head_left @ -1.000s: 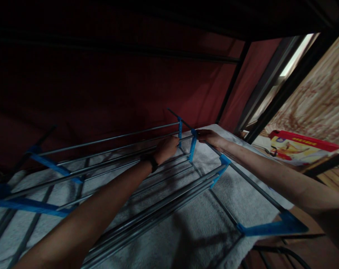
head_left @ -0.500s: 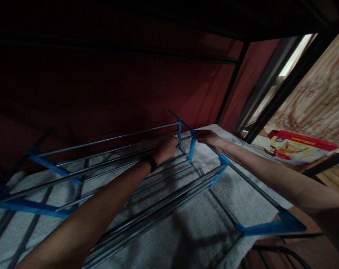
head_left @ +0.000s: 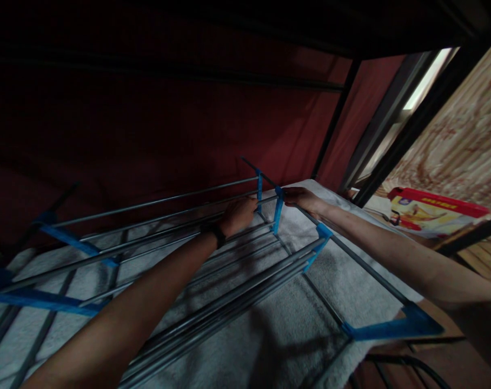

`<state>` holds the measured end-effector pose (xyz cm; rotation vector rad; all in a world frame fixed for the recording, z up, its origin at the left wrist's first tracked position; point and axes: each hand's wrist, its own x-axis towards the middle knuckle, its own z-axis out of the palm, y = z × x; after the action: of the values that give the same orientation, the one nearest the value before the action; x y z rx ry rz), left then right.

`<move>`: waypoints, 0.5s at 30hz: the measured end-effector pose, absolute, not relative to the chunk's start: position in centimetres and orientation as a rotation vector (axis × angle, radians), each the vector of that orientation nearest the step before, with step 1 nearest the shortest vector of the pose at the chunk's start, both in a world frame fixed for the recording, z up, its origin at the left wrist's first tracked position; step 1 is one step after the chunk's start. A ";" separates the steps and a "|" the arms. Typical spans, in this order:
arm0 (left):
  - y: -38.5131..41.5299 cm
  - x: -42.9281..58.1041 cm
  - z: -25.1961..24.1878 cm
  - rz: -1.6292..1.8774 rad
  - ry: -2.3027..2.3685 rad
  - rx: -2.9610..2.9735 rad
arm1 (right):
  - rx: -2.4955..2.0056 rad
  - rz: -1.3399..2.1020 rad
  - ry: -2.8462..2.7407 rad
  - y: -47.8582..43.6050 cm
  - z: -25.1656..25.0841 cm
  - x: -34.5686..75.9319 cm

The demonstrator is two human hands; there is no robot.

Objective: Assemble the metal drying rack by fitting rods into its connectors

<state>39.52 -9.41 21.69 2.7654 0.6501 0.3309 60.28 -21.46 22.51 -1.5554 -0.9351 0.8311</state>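
A rack of grey metal tubes joined by blue plastic brackets lies across the middle. My left hand, with a dark band at the wrist, is closed round a tube near its right end. Just right of it, my right hand has its fingers against the end frame beside an upper blue bracket, closed on the frame's tube. Two more blue brackets hold the tubes at the left end.
A grey-white fabric lies under the rack. Behind stands a dark red wall with black metal bars. A red and yellow box is at the right, near a patterned curtain. Black curved bars show at the lower right.
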 end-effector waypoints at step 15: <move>-9.1 39.4 21.4 0.400 0.565 2.848 | -1.561 0.808 -0.912 -21.3 22.1 60.5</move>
<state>39.44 -9.11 21.38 2.8482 0.5655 0.3998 60.49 -21.27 22.08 -1.5609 -0.9119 0.8077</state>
